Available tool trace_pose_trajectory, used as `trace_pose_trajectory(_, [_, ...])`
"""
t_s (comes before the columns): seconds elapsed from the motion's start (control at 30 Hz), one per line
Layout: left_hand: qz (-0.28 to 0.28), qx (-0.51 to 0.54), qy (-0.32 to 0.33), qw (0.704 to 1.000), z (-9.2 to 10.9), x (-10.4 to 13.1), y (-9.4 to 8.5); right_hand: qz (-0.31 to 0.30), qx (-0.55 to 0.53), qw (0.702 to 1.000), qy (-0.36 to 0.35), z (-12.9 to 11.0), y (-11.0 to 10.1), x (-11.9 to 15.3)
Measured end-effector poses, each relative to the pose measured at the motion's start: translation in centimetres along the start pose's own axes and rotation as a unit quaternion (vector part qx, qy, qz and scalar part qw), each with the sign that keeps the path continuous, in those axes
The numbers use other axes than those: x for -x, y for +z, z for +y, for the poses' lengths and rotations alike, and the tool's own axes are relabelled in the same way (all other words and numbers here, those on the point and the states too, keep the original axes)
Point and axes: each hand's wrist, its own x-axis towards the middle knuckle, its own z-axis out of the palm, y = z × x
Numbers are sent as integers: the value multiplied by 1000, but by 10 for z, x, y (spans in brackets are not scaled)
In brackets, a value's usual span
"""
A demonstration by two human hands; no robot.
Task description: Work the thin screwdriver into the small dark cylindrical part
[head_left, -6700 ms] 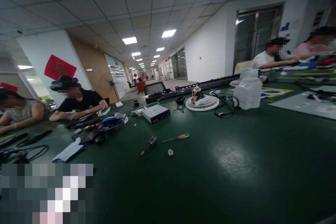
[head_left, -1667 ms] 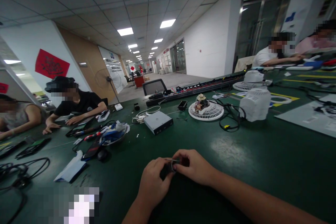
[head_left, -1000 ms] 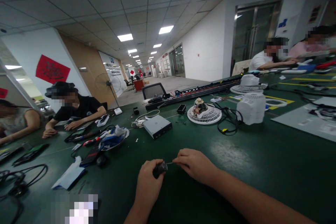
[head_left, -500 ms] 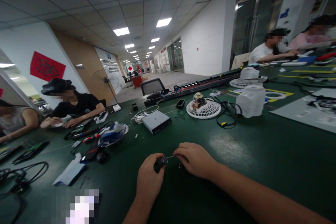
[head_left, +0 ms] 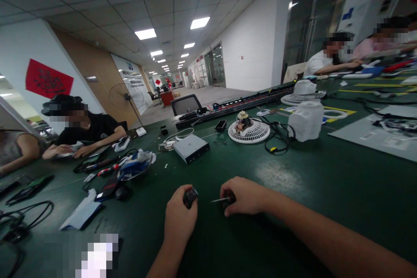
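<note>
Thumb and fingers of the left hand (head_left: 180,215) wrap around a small dark cylinder (head_left: 190,198), low over the table (head_left: 195,169). Apart from it, the right hand (head_left: 241,196) pinches a thin-shafted tool (head_left: 219,200), handle mostly hidden, shaft pointing toward the cylinder. The cylinder looks rigid, smooth, perhaps slippery and heavy for its size, so best gripped around its side; the tool seems light and stiff, best taken by its handle. Beyond lie a grey drive box (head_left: 191,147) and white fan grille (head_left: 257,132).
</note>
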Motion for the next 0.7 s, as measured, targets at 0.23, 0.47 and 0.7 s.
trace_pose_trajectory(0.23, [-38, 0, 75, 996, 0, 0, -1, 123, -124, 984, -44, 9, 17, -13])
trace_pose_trajectory(0.47, [-88, 18, 180, 980, 13, 7, -7, 191, -127, 965, -126, -4, 24, -11])
trace_pose_trajectory(0.7, [-103, -23, 251, 962, 13, 10, -8, 198, -117, 961, -151, -7, 25, -10])
